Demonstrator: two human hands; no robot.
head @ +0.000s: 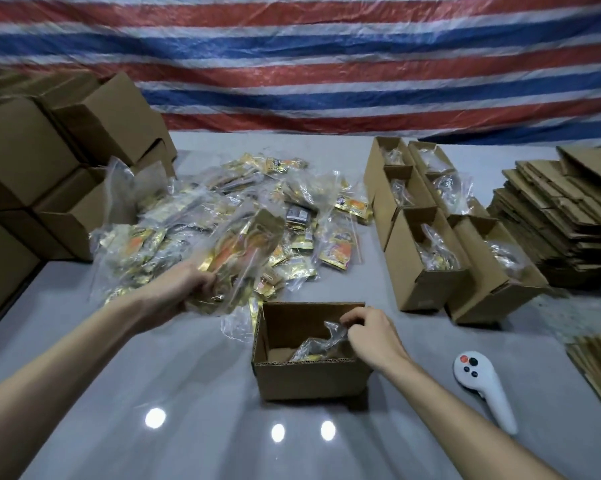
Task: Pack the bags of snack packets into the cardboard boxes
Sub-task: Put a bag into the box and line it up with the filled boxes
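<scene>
Tucking one bag (321, 342) into the open box (309, 375) at lower centre, the right hand (371, 336) is pinching its plastic top, while the left hand (184, 289) is gripping another bag (236, 261) just above the worktop (136, 393). Six filled boxes (430, 237) are standing at right; a large pile (243, 202) is waiting mid-frame, so much seems left.

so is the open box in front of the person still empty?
No. The open box already holds a clear bag, which the right hand pinches at its top.
</scene>
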